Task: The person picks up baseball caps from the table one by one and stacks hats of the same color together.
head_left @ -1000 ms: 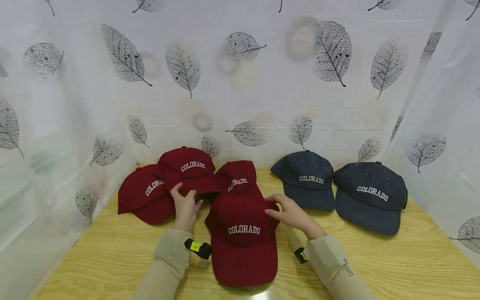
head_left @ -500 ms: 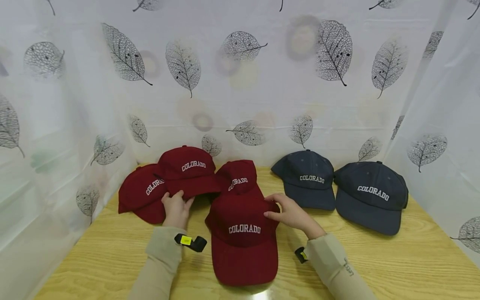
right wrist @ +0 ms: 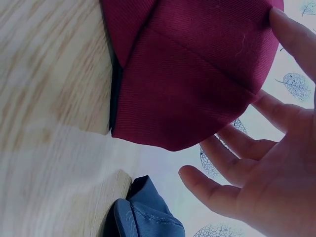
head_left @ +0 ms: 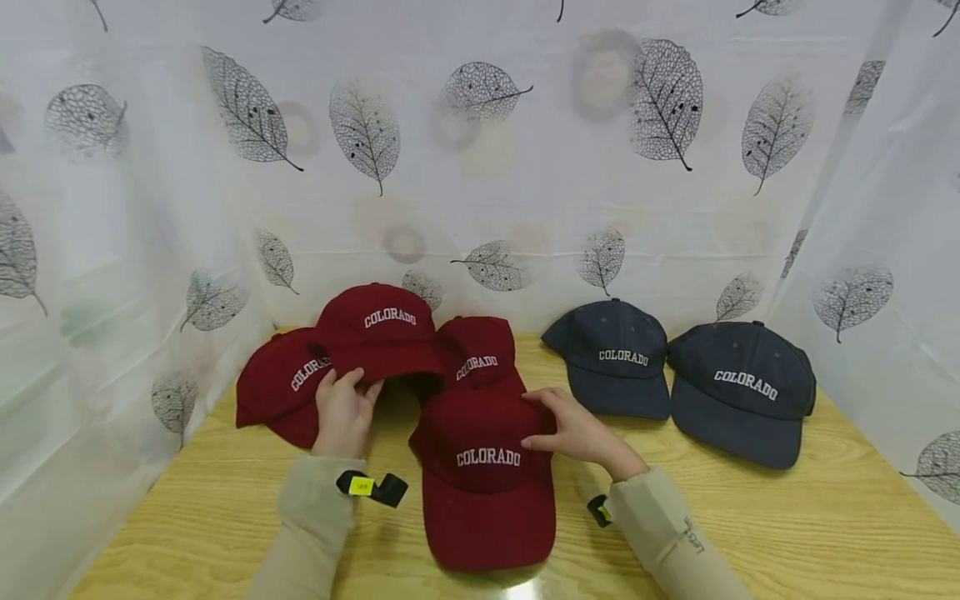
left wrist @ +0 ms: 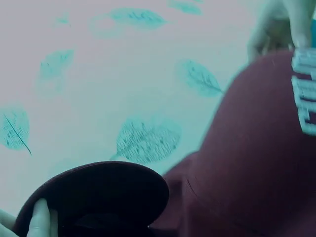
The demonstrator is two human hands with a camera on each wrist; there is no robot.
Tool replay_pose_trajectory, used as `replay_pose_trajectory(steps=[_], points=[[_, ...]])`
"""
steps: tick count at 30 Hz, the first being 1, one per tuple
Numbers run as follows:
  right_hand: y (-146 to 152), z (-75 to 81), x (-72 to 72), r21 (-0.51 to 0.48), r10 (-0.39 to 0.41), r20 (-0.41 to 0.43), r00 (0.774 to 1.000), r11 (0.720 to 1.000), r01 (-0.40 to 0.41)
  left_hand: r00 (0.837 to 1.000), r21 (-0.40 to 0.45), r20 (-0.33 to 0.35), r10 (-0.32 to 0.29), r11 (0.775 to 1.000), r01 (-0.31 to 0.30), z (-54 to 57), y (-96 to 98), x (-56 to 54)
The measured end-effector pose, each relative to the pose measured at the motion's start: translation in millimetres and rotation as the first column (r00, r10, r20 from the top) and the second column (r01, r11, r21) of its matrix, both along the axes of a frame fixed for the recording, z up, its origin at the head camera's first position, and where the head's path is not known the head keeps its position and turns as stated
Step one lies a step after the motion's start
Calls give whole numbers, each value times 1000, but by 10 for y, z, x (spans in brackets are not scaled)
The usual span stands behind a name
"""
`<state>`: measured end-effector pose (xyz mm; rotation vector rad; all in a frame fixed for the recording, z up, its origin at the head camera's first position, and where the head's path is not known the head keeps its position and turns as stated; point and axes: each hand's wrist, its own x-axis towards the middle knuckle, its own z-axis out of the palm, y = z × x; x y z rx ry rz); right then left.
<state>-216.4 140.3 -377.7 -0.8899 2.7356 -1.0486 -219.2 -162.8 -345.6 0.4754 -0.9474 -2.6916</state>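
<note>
My left hand [head_left: 345, 412] pinches the brim of a red baseball cap [head_left: 378, 325] whose crown faces me, tilted up at the back left. The left wrist view has its dark brim underside [left wrist: 113, 185], with fingertips [left wrist: 42, 217] against it. My right hand [head_left: 581, 429] holds the crown of another red baseball cap [head_left: 487, 429], which lies brim toward me at the front. In the right wrist view the thumb [right wrist: 296, 42] is on this crown [right wrist: 192, 84], the other fingertips hidden behind it. All the caps carry white COLORADO lettering.
Another red cap [head_left: 273, 387] lies at the left, partly under the lifted one; a further red cap [head_left: 476, 342] stands behind the front cap. Two navy caps [head_left: 618, 358] [head_left: 738, 392] lie at the right. A leaf-print curtain [head_left: 525, 183] borders the wooden table [head_left: 750, 525].
My left hand has moved from in front of the back-left red cap onto its brim and raised it slightly. The right hand has shifted a little left on the front cap.
</note>
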Motion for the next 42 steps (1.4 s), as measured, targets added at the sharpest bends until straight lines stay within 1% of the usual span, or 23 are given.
replay_pose_trajectory(steps=[4,8,11,13,16,19,21,23,25,27,28,29,31,34,36,37,39,42], points=[[10,7,1,-1,4,3,1000,1000,-4,1000,13,1,-28,1000,28,134,13,74],[9,24,4,-8,3,-17,1000,1000,-4,996,17,-32,-87,996,87,252,46,165],[16,51,4,-35,-27,-35,999,999,26,987,-25,-47,-152,988,151,315,87,241],[28,75,-3,-71,-56,-37,998,996,54,979,-67,-47,-198,979,195,341,115,288],[53,112,-13,-146,-101,-18,995,984,98,962,-156,-51,-270,953,259,353,144,357],[81,151,-25,-239,-131,9,991,963,129,942,-258,-55,-331,916,307,332,157,417],[97,179,-27,-299,-143,27,989,943,145,929,-311,-57,-366,891,332,301,158,449],[111,212,-22,-352,-153,46,987,922,159,918,-340,-65,-391,874,348,261,153,473],[120,243,-9,-399,-161,63,985,900,172,905,-362,-88,-416,860,360,213,142,488],[125,275,6,-460,-155,83,984,870,176,883,-383,-130,-451,844,375,160,127,494],[126,289,16,-491,-148,94,985,854,175,868,-393,-154,-472,835,385,133,119,496],[128,300,23,-522,-141,102,985,835,173,850,-407,-179,-496,824,395,106,111,496],[132,317,37,-581,-122,110,986,797,163,805,-433,-225,-548,797,421,54,94,496],[139,331,51,-649,-92,84,992,750,125,735,-473,-269,-622,750,462,-8,79,496],[142,338,60,-677,-78,49,996,731,91,694,-494,-285,-661,722,485,-41,78,492],[144,340,63,-688,-69,33,997,722,73,676,-501,-291,-677,710,494,-52,82,491],[148,343,70,-701,-52,10,999,712,44,646,-515,-300,-702,689,509,-71,94,486],[161,344,77,-701,-43,-4,999,712,27,605,-528,-314,-731,664,529,-93,112,476]])
